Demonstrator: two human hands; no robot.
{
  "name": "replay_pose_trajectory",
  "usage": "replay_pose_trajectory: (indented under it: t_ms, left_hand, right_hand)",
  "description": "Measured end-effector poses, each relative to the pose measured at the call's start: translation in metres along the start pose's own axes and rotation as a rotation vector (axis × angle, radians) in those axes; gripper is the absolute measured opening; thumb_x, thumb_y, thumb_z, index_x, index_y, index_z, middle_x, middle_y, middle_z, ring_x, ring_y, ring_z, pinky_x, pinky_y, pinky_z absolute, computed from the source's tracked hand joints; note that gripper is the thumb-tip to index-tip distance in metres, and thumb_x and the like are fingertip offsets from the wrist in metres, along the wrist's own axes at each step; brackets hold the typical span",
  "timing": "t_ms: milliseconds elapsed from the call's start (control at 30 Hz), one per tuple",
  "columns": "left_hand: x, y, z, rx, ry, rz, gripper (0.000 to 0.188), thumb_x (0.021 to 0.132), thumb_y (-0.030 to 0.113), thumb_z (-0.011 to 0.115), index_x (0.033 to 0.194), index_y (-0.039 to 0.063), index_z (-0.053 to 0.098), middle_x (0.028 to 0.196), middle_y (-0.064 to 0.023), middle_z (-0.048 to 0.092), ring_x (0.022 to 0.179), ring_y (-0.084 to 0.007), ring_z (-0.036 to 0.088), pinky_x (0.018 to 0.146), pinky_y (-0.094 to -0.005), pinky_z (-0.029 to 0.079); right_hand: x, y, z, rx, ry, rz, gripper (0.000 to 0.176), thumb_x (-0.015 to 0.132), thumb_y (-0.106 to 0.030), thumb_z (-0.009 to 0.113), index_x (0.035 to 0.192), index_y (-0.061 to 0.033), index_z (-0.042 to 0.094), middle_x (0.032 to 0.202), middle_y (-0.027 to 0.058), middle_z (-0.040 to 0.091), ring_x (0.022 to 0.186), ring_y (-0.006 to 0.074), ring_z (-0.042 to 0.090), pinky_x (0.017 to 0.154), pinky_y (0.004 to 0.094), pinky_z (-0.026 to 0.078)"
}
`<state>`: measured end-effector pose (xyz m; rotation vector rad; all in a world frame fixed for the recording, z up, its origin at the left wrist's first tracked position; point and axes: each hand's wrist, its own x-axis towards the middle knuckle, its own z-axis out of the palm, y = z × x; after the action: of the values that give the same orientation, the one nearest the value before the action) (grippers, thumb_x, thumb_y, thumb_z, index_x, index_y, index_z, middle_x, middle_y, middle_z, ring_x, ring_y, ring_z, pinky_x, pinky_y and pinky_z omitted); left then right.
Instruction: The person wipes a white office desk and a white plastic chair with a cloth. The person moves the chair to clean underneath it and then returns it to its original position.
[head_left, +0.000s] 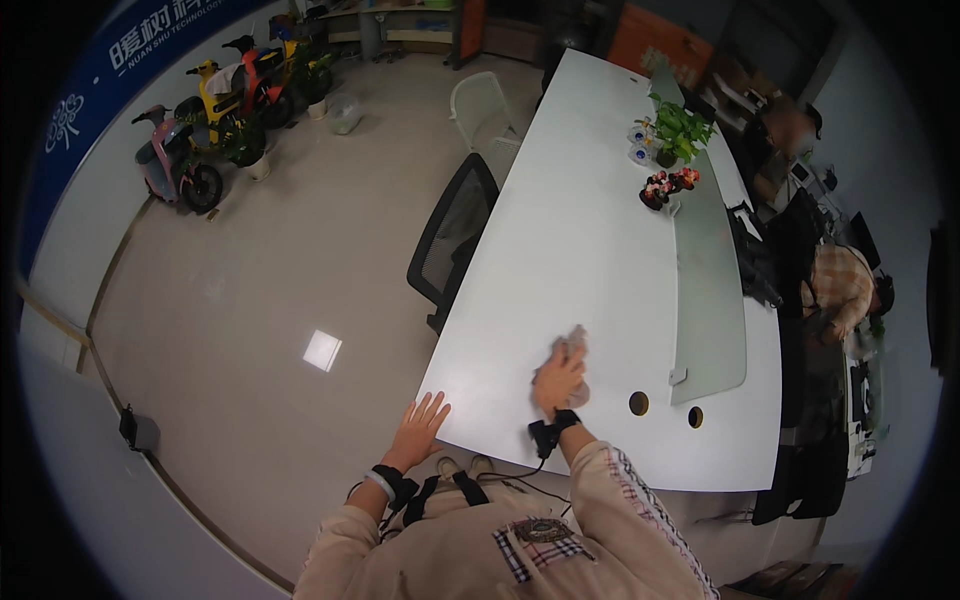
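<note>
My right hand lies on a crumpled greyish-pink cloth, pressed to the white tabletop near its close end. The cloth shows past the fingertips and beside the palm; the rest is hidden under the hand. At the table's near left corner, my left hand rests with its fingers apart and nothing in it. Both wrists wear black straps, and a cable runs from the right one. To the right of my right hand are two round cable holes in the tabletop.
A frosted divider stands along the table's right part. Beyond it are a flower ornament and a potted plant. A black mesh chair touches the left edge, with a pale chair behind. Two people sit at the right.
</note>
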<state>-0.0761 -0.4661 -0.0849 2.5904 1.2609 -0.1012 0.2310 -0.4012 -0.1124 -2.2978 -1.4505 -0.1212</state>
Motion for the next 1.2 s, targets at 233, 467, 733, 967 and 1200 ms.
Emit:
replay_pose_trajectory:
  t_ms: [233,467,733,967,1200]
  left_hand:
    - [0.001,-0.015,0.002,-0.105,-0.065,0.024,0.092,0.077,0.031,0.08,0.152,0.014,0.029,0.162,-0.0091,0.015,0.149,-0.0301,0.016,0.119,-0.0496,0.019]
    - [0.0,-0.012,0.004,-0.185,-0.042,0.015,0.089,0.078,0.026,0.079,0.151,0.015,0.03,0.162,-0.0101,0.015,0.148,-0.0323,0.017,0.118,-0.0515,0.019]
    - [0.014,-0.061,-0.013,-0.392,-0.051,0.276,0.061,0.083,0.016,0.072,0.139,0.014,0.048,0.156,-0.0074,0.032,0.14,-0.0311,0.033,0.11,-0.0462,0.031]
    - [0.019,-0.158,-0.026,-0.501,0.05,0.461,0.033,0.09,0.013,0.062,0.123,0.011,0.061,0.138,-0.0096,0.055,0.127,-0.0294,0.048,0.106,-0.0415,0.036]
    - [0.005,-0.258,-0.061,-0.501,0.065,0.417,0.025,0.093,0.013,0.058,0.116,0.01,0.065,0.126,-0.0097,0.061,0.12,-0.0287,0.053,0.101,-0.0418,0.038]
  right_hand:
    - [-0.049,-0.029,-0.021,0.363,-0.414,-1.091,0.051,0.079,-0.014,0.063,0.13,-0.0195,0.056,0.147,0.0113,0.041,0.123,0.0329,0.049,0.091,0.0465,0.047]
    - [0.032,0.05,-0.004,0.005,-0.06,-0.183,0.051,0.082,-0.011,0.061,0.132,-0.0111,0.055,0.146,0.0179,0.039,0.12,0.0378,0.043,0.096,0.0467,0.041]
    - [-0.002,-0.071,0.031,0.13,-0.07,-0.226,0.061,0.076,-0.009,0.063,0.135,-0.0159,0.053,0.15,0.0177,0.033,0.119,0.041,0.042,0.099,0.0553,0.036]
    - [-0.041,-0.119,0.021,0.183,-0.162,-0.461,0.056,0.079,-0.013,0.062,0.134,-0.0179,0.055,0.15,0.0149,0.036,0.121,0.0389,0.043,0.098,0.0533,0.038]
    - [-0.106,-0.092,0.0,-0.066,0.018,0.191,0.058,0.083,-0.019,0.056,0.14,-0.0178,0.05,0.154,0.0161,0.031,0.124,0.0389,0.041,0.098,0.0549,0.035]
